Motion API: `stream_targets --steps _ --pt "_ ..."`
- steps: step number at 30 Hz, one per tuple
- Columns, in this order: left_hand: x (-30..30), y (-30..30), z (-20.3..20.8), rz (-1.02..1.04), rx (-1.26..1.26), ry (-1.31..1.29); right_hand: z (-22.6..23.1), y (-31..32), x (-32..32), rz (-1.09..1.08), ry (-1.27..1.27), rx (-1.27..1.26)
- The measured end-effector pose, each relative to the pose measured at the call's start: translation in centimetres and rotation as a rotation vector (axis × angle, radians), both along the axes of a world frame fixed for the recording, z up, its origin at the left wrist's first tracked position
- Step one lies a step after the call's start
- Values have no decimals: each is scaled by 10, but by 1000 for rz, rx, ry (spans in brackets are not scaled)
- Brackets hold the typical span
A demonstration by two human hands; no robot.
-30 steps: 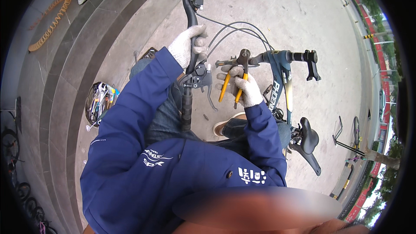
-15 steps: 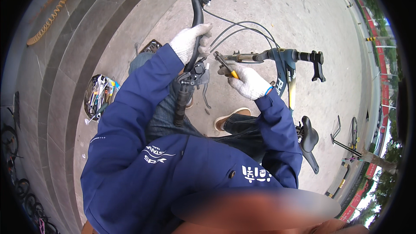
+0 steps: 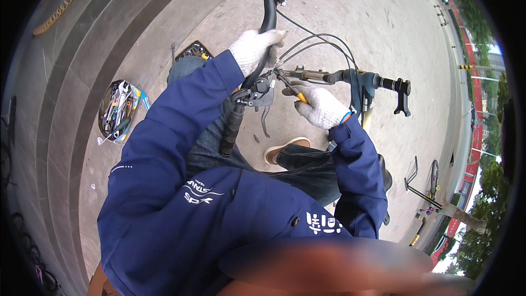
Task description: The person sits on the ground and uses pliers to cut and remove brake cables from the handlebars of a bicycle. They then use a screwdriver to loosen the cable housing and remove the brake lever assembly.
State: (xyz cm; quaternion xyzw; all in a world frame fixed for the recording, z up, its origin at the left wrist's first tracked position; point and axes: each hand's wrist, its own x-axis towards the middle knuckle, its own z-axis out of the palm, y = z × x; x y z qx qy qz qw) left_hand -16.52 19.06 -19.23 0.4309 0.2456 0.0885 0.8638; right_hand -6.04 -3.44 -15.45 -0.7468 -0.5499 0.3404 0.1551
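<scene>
Gloved in white, my left hand (image 3: 253,50) wraps around the black bicycle handlebar (image 3: 269,5), just above the brake and shifter unit (image 3: 259,91). A brake lever (image 3: 266,121) and a dark grip (image 3: 230,132) extend below that unit. My right hand (image 3: 324,108), also gloved, is closed on pliers (image 3: 294,89) with a yellow-and-dark handle. Their jaws are beside the unit, close to a cable end and my left fingers; whether they grip the cable I cannot tell. Black cables (image 3: 320,37) arch over to the dark bicycle frame (image 3: 356,90).
A tool-filled container (image 3: 118,111) stands on the ground at left, near curved steps (image 3: 71,115). An open tool case (image 3: 195,49) lies beyond my left knee. The frame's black stem (image 3: 402,98) juts right. A coiled orange hose (image 3: 67,3) lies far left.
Both hands and the handlebar have shifted slightly right in view. The pliers' jaws have come up against the area beside the brake unit, near the cable end.
</scene>
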Motion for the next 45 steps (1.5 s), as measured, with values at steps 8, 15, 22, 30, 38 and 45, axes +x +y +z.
stream_targets --steps 8,15,22,30,38,45 --pt "0 0 1 -3 -17 13 15 5 -4 36 -161 -53" --pt "0 1 1 -26 21 27 22 6 0 103 -307 12" --pt "-3 -1 3 -24 15 -10 37 16 -3 146 -505 -130" --pt "-2 -1 2 -20 -37 -81 38 15 -9 141 -636 -105" --pt "-1 -2 -2 -12 -43 -87 32 12 -24 117 -912 -102" --pt "1 -2 -5 -8 -19 -125 30 15 -30 73 -974 -37"
